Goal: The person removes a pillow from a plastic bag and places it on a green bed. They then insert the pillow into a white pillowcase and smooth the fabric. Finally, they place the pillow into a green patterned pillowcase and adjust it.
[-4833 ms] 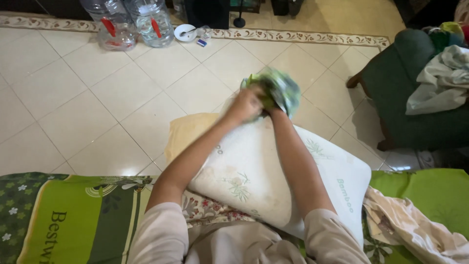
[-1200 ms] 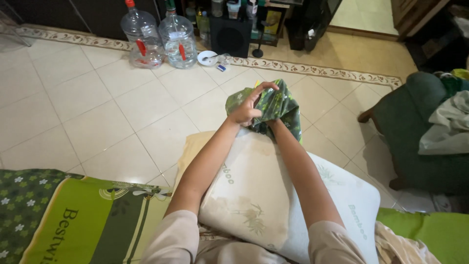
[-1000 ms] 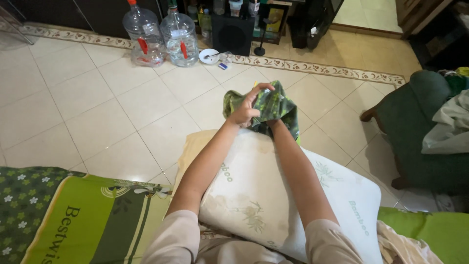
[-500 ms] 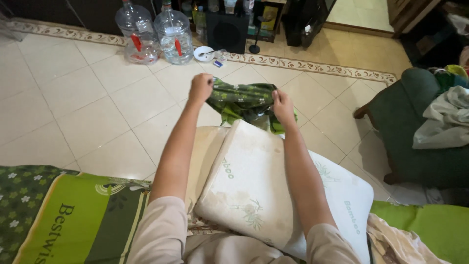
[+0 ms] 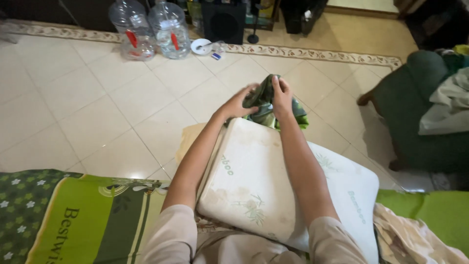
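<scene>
A white pillow [image 5: 259, 181] with a faint leaf print lies across my lap, its far end pointing at the floor. Beyond that end I hold a bunched green patterned pillowcase [image 5: 266, 105]. My left hand [image 5: 239, 101] grips its left side and my right hand [image 5: 282, 95] pinches its top, the two hands close together. A second, yellowish pillow [image 5: 188, 142] lies partly under the white one.
A green floral mattress sheet [image 5: 73, 215] runs along the near edge. Two big clear water jugs [image 5: 149, 29] and a small white dish [image 5: 200, 46] stand at the far edge of the tiled floor. A green armchair [image 5: 415, 102] with heaped clothes is at right.
Half a second ago my hands held the pillowcase stretched wide apart; now they have come together and the cloth is bunched between them. The view has shifted slightly.
</scene>
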